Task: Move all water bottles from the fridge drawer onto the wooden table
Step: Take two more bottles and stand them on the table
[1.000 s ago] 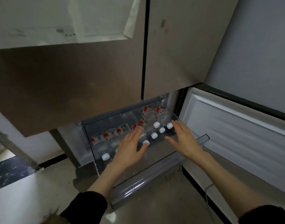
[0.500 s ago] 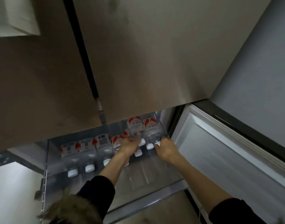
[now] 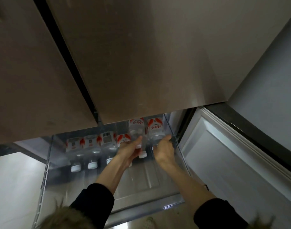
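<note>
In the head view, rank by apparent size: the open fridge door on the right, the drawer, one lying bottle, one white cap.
1. Fridge door, though partly cut off by the frame
2. Drawer
3. Lying bottle in the left row
4. Its white cap

No close calls.

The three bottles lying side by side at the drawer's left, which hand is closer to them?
Left. The left hand grips a bottle just right of the three bottles; the right hand grips another bottle farther right, near the drawer wall.

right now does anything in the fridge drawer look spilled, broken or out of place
Nothing stands out. The water bottles lie in a tidy row in the fridge drawer, no spill visible. The left hand and right hand each grip a bottle.
</note>
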{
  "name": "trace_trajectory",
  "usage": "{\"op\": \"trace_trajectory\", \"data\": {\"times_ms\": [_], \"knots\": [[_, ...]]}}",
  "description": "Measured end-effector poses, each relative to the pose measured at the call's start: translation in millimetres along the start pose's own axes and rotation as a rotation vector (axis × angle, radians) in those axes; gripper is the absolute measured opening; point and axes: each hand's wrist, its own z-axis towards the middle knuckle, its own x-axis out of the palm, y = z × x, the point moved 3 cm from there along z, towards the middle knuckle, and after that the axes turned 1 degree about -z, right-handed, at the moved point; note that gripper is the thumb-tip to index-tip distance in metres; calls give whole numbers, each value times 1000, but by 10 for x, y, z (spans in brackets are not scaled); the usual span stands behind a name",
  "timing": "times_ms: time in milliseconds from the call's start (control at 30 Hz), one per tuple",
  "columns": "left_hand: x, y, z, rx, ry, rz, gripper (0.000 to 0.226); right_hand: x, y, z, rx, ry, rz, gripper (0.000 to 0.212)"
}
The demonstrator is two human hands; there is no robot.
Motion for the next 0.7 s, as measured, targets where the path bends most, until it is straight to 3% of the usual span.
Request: {"op": "trace_trajectory", "data": {"times_ms": [133,300,500,700], "knots": [[-146,-110,-160,230,-247,238,24,-75,29,-54,-75,-37,15,51],[-316,-311,-476,484,-414,521,43,-338,13,-238,-221,-148,-9,48],[-377,-401,-975,708,-485,676,35,-716,156,-501,-495,-333,-129,31],[-531,-570,-1459,849,-520,753,29,-926,512,-730,-713,-391,-206,31]]}}
